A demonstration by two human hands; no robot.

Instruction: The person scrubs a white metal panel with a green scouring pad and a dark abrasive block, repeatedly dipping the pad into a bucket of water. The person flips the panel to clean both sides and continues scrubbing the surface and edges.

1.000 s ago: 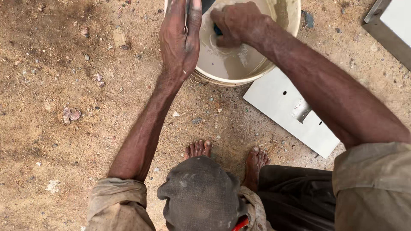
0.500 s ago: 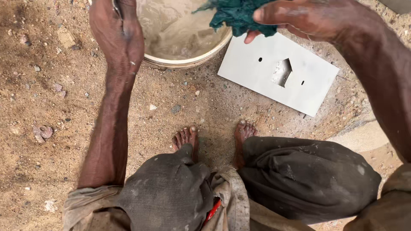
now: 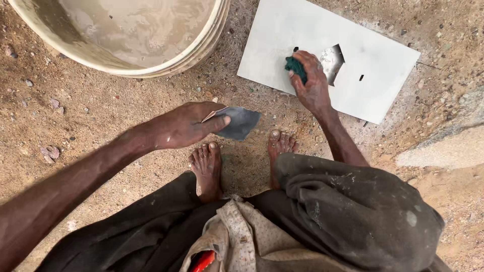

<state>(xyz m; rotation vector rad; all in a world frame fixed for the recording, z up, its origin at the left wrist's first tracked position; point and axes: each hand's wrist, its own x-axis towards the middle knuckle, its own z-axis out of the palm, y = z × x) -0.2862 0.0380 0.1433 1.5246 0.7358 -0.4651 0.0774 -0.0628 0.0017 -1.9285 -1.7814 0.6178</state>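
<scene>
The right hand [image 3: 312,83] presses a dark green scrubbing cloth [image 3: 295,67], fingers closed around it, on the flat white cut-out panel [image 3: 373,55] lying on the sandy ground far right; firm, even strokes would serve best. The left hand [image 3: 184,126] pinches a grey sandpaper sheet [image 3: 241,122].

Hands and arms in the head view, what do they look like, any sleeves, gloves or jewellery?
Both are bare: the left hand and the right hand wear no gloves, rings or wristbands. Both forearms are uncovered up to the frame edge or the knee, with no sleeve visible. Both look lean and sinewy, and the right hand looks wet.
</scene>
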